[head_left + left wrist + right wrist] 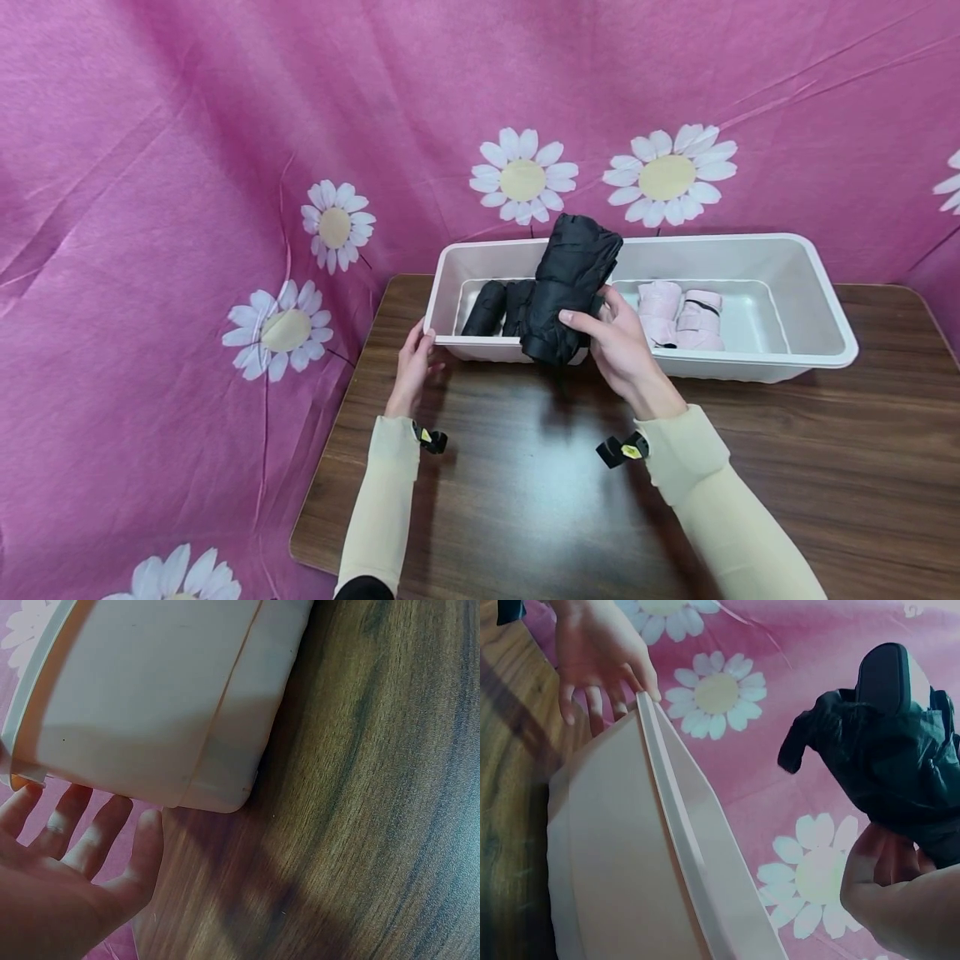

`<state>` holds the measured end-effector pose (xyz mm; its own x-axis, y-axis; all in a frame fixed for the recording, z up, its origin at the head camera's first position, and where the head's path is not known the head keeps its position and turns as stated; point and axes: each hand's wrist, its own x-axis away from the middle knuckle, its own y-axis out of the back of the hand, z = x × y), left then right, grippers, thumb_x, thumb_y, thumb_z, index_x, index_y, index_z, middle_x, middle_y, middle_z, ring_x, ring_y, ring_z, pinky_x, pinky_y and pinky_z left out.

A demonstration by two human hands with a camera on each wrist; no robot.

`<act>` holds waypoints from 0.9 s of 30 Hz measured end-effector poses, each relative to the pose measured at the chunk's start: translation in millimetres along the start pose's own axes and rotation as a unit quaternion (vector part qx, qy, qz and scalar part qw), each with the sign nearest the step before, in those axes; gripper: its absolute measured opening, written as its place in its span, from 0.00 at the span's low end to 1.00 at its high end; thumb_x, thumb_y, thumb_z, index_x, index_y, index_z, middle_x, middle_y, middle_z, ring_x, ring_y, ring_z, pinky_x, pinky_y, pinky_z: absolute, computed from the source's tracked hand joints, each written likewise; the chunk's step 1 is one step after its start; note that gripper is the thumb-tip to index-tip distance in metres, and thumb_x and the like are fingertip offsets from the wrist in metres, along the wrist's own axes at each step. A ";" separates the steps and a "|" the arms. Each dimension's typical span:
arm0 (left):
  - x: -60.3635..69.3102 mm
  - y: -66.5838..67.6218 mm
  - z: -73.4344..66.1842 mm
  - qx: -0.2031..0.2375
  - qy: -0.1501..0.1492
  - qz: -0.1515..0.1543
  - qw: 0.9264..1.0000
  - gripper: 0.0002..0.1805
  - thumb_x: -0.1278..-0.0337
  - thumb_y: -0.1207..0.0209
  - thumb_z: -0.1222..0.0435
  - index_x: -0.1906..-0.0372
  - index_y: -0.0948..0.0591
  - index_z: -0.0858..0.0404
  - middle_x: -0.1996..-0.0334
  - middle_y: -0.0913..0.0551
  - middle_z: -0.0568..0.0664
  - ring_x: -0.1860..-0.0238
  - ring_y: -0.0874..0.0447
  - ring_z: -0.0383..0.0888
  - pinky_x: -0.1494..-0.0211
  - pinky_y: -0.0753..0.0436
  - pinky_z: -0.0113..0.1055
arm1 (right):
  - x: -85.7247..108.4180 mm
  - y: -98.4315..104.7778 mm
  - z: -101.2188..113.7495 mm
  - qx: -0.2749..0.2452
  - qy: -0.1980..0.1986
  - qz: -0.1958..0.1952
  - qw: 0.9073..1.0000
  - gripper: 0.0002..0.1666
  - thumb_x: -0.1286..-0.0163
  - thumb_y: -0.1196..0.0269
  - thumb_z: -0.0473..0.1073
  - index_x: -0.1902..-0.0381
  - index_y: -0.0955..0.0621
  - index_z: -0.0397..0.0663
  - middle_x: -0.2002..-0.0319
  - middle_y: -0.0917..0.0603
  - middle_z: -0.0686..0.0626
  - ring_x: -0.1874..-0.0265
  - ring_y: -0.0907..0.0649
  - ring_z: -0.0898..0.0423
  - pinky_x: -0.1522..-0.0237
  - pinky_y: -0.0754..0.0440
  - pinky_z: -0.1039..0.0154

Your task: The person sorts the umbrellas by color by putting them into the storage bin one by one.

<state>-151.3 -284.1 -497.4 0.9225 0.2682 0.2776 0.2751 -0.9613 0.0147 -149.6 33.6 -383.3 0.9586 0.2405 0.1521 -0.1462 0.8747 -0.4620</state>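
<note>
My right hand [626, 358] grips a black folded umbrella [570, 283], thumb on the near side, above the front rim of a long white plastic bin [750, 360]. In the right wrist view, the umbrella's dark rounded handle [883, 679] points upward, with loose fabric and a strap around it. At the bin's front left corner, my left hand [411, 367] holds the rim with its thumb on top. Its other fingers [97, 832] lie against the outer wall. Smaller black rolled bundles [486, 308] lie inside on the left, partly hidden by the umbrella.
Two pale pink rolled bundles [699, 319] lie side by side farther right in the bin, one with a dark strap. Beneath is a brown wooden table [517, 492]. A pink cloth [420, 100] with white daisies hangs close behind the bin and along the left.
</note>
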 end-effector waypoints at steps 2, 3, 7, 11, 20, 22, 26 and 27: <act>0.0 -0.2 -0.1 0.002 0.000 0.000 1.000 0.25 0.30 0.50 0.57 0.30 0.33 0.48 0.31 0.32 0.56 0.37 0.34 0.64 0.41 0.28 0.64 | -4.5 0.0 0.5 0.004 -0.006 -0.008 1.000 0.35 0.36 0.38 0.31 0.35 0.39 0.47 0.36 0.29 0.49 0.40 0.28 0.60 0.41 0.29 0.73; 0.1 -0.4 -0.1 0.002 0.000 0.000 1.000 0.25 0.30 0.50 0.57 0.30 0.33 0.48 0.32 0.32 0.56 0.38 0.34 0.64 0.41 0.28 0.64 | -6.8 0.0 0.4 0.004 -0.007 -0.011 1.000 0.37 0.36 0.38 0.32 0.33 0.40 0.47 0.35 0.30 0.48 0.39 0.28 0.60 0.41 0.29 0.73; 0.4 -1.0 -0.2 -0.003 -0.001 0.000 1.000 0.26 0.30 0.50 0.56 0.30 0.34 0.48 0.32 0.32 0.56 0.40 0.32 0.63 0.42 0.26 0.63 | -15.4 -0.3 -1.8 -0.007 -0.010 -0.027 1.000 0.40 0.37 0.37 0.32 0.30 0.40 0.48 0.34 0.30 0.47 0.39 0.27 0.59 0.43 0.26 0.72; 0.6 -1.2 -0.9 -0.006 -0.002 0.002 1.000 0.25 0.30 0.50 0.56 0.30 0.34 0.48 0.32 0.32 0.58 0.39 0.32 0.65 0.44 0.24 0.61 | -22.1 0.2 -5.9 -0.010 -0.017 -0.040 0.999 0.39 0.38 0.36 0.32 0.32 0.37 0.52 0.38 0.27 0.49 0.46 0.22 0.59 0.51 0.19 0.67; 1.1 -0.1 -1.2 -0.006 -0.001 0.000 1.000 0.25 0.30 0.50 0.57 0.29 0.34 0.48 0.31 0.32 0.58 0.38 0.32 0.65 0.46 0.22 0.58 | -35.5 -5.6 -14.8 0.000 -0.008 -0.065 0.998 0.42 0.38 0.37 0.30 0.28 0.41 0.46 0.33 0.30 0.46 0.40 0.27 0.59 0.43 0.26 0.71; 1.5 0.0 -1.4 -0.007 0.000 0.000 1.000 0.25 0.30 0.50 0.58 0.30 0.34 0.48 0.32 0.32 0.58 0.39 0.31 0.63 0.46 0.22 0.58 | -38.4 -7.3 -17.2 0.002 -0.007 -0.073 0.997 0.42 0.38 0.38 0.29 0.29 0.41 0.46 0.32 0.31 0.45 0.40 0.27 0.58 0.42 0.26 0.69; 2.8 1.8 -2.6 -0.012 0.001 0.007 1.000 0.26 0.29 0.50 0.57 0.29 0.34 0.48 0.33 0.30 0.60 0.46 0.24 0.55 0.51 0.19 0.51 | -44.1 -9.8 -21.0 0.015 -0.005 -0.086 0.996 0.40 0.39 0.38 0.30 0.30 0.37 0.47 0.33 0.29 0.42 0.43 0.24 0.57 0.43 0.24 0.67; 5.1 1.7 -6.1 -0.012 0.002 0.012 1.000 0.26 0.29 0.51 0.57 0.28 0.35 0.49 0.32 0.31 0.61 0.45 0.24 0.55 0.53 0.18 0.48 | -45.7 -10.2 -22.0 0.021 -0.007 -0.088 0.996 0.39 0.39 0.37 0.30 0.31 0.37 0.47 0.34 0.28 0.42 0.44 0.23 0.57 0.44 0.23 0.67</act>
<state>-147.8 -284.7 -490.1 0.9276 0.2450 0.2821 0.2467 -0.9686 0.0304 -186.5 4.4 -404.7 0.9671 0.0864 0.2393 0.0140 0.9210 -0.3894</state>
